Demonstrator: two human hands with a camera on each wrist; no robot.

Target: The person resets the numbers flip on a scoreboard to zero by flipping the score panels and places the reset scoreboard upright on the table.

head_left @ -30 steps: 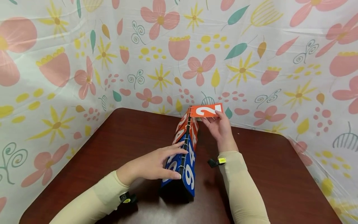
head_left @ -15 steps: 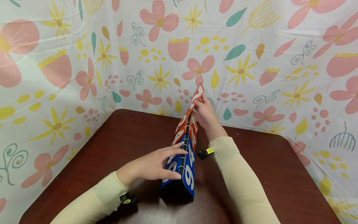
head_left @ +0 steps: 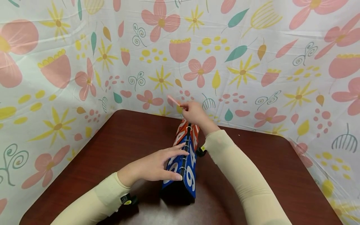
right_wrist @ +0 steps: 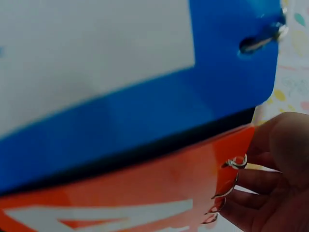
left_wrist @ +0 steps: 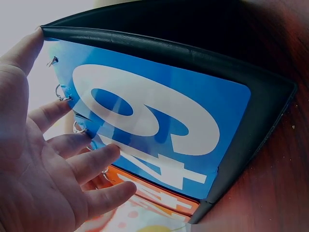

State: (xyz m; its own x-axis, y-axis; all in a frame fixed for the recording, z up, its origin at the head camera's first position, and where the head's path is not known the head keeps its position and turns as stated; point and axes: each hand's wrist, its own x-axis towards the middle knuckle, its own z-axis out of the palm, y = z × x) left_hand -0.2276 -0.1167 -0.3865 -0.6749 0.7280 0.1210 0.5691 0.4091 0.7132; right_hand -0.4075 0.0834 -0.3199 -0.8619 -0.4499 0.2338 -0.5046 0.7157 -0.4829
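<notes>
A flip scoreboard (head_left: 188, 162) with blue and red-orange number cards on metal rings stands lengthwise on the table. My left hand (head_left: 154, 162) lies across its near ridge, thumb at the near corner and fingers loosely extended over the rings. Close by in the left wrist view is a blue card with a white digit (left_wrist: 145, 106). At the far end my right hand (head_left: 194, 113) pinches a number card (head_left: 175, 101), seen nearly edge-on and leaning left of the ridge. The right wrist view shows that hand (right_wrist: 289, 179) beyond the rings; its pinched card is hidden there.
The dark reddish-brown table (head_left: 135, 134) extends around the scoreboard. A white curtain with printed flowers (head_left: 239, 72) hangs close behind its far edge. Each sleeved wrist carries a small black camera, such as the left wrist camera (head_left: 128, 199).
My right hand has swung the far orange number card up from the right side, over the ridge, toward the left. My left hand has stayed in place on the scoreboard.
</notes>
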